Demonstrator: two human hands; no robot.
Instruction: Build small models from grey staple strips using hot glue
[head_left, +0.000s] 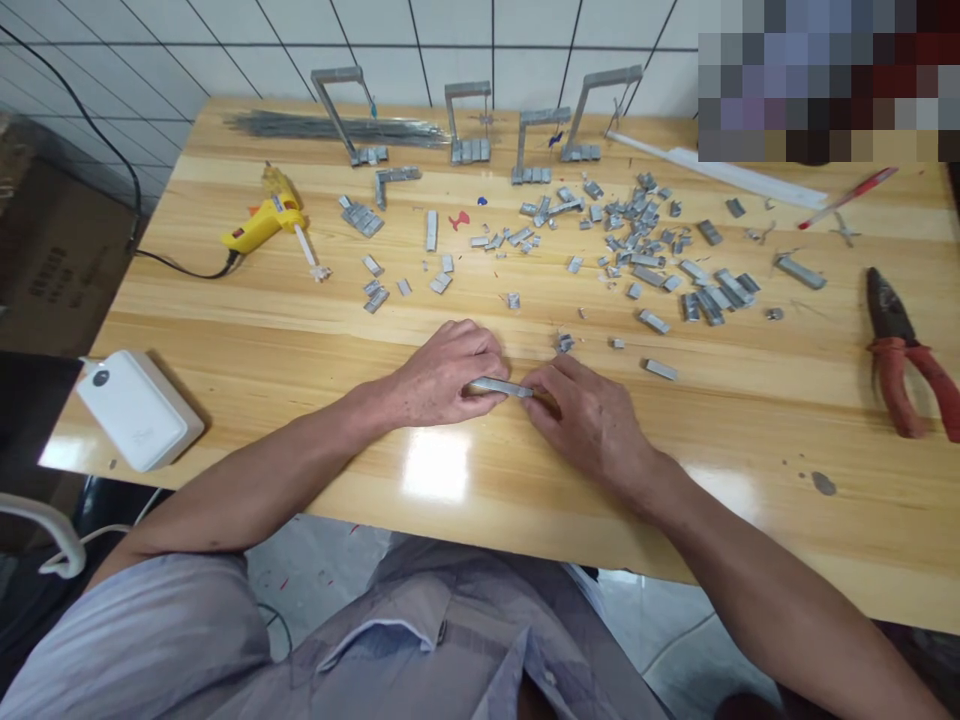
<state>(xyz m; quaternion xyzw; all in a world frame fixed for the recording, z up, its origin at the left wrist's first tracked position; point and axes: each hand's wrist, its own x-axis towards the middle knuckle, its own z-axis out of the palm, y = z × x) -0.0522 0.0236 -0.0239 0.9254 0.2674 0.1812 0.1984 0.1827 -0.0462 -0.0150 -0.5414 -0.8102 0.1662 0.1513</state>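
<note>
Grey strip held btwn both hands at front of table

The person's L hand (pixel 454 375) is curled, gripping the L part of a small grey strip (pixel 495 386). The R hand (pixel 589 415) is closed too, fingertips pinching the strip's R end. Strip is just above the wooden table (pixel 300 350), nr its front edge, approx level, R end tilted slightly down in view.

Beyond the hands, grey pcs (pixel 637 225) lie scattered, densest at R of ctr; some single, some in short blocks. Four upright grey frames (pixel 455 125) stand nr the tiled wall (pixel 397 60), each w/ a block-like base & a top arm; small items hang from the arms. An L-shaped grey pc (pixel 382 185) lies in front of the leftmost one, & a bundle of thin rods (pixel 300 126) lies behind, to the L.

Far L side: yellow glue gun (pixel 262 222) on its side w/ black cable attached, plus a white box-shaped device (pixel 142 410) nr the table's L edge. R side: red-handled pliers (pixel 900 350), jaws pointing to the wall, handles apart; a red pen (pixel 847 198) & a long white strip (pixel 735 175) farther back.
</note>
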